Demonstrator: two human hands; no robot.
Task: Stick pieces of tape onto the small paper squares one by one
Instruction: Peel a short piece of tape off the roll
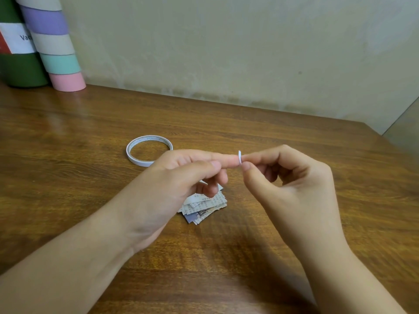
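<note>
Head view: both hands are raised above the middle of the table (294, 143), fingertips meeting over a small white tape piece (239, 157). The left hand (181, 177) has its forefinger stretched toward the right, the piece standing at that fingertip, with the thumb laid along beneath and the other fingers curled under; whether the piece is pinched or merely stuck to the fingertip cannot be told. The right hand (288, 177) pinches the piece's edge between thumb and forefinger tip, its remaining fingers loosely curled and holding nothing else. The piece stands nearly on edge, clear of the table. Directly below the hands, toward the near edge, lies the stack (205, 207) of small printed paper squares, fanned and partly hidden by the left fingers. The roll (148, 150) of white tape lies flat just beyond the left hand, toward the far edge, touching neither hand. At the far left corner stand a green tube (20, 71) and a banded tube (56, 51), leaning by the wall. Judged step: a torn piece is being handled, perhaps its liner picked at, before application. The next move calls for lowering the piece flat onto the top square and pressing it down without folding it or letting it cling to the fingers.
</note>
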